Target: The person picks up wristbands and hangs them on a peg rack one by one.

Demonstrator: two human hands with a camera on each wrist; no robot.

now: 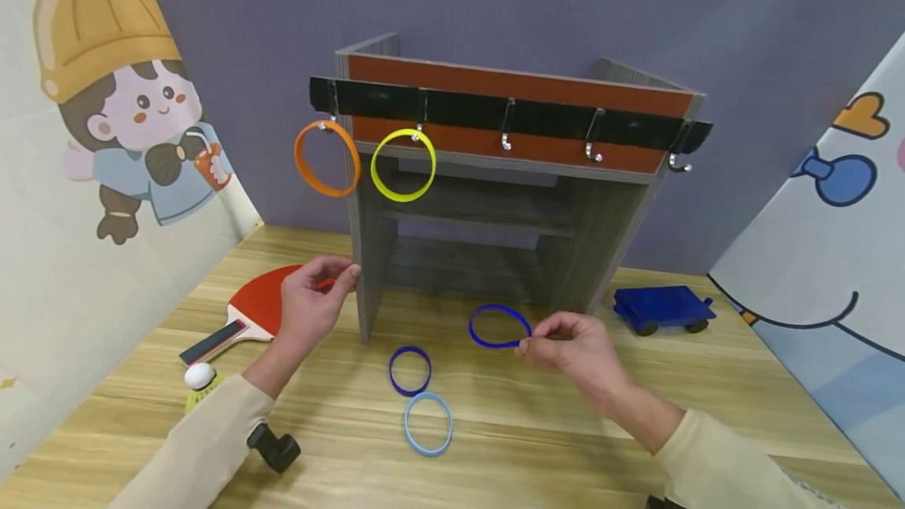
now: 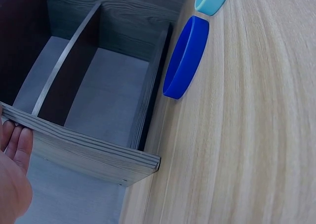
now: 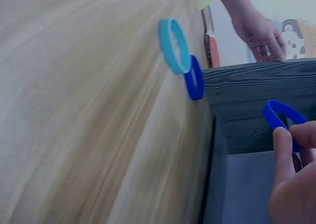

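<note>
My right hand [image 1: 576, 352] pinches a blue silicone wristband [image 1: 472, 328] between thumb and fingers, in front of the grey wooden shelf unit [image 1: 615, 234]. The right wrist view also shows this raised wristband [image 3: 289, 110]. My left hand [image 1: 314, 301] touches the front edge of the unit's left side panel with loosely bent fingers; nothing shows between them. On the table lie a dark blue wristband [image 1: 391, 375] and a light blue wristband [image 1: 408, 434], side by side. From a hook rail [image 1: 463, 104] hang an orange wristband [image 1: 300, 167] and a yellow wristband [image 1: 376, 175], on its two leftmost hooks.
Several metal hooks, one of them a bare hook [image 1: 506, 141], line the rail's right part. Left of the unit lie a red table tennis paddle [image 1: 254, 301] and a yellow shuttlecock [image 1: 201, 377] with a white tip. A blue toy cart [image 1: 663, 307] stands at the right.
</note>
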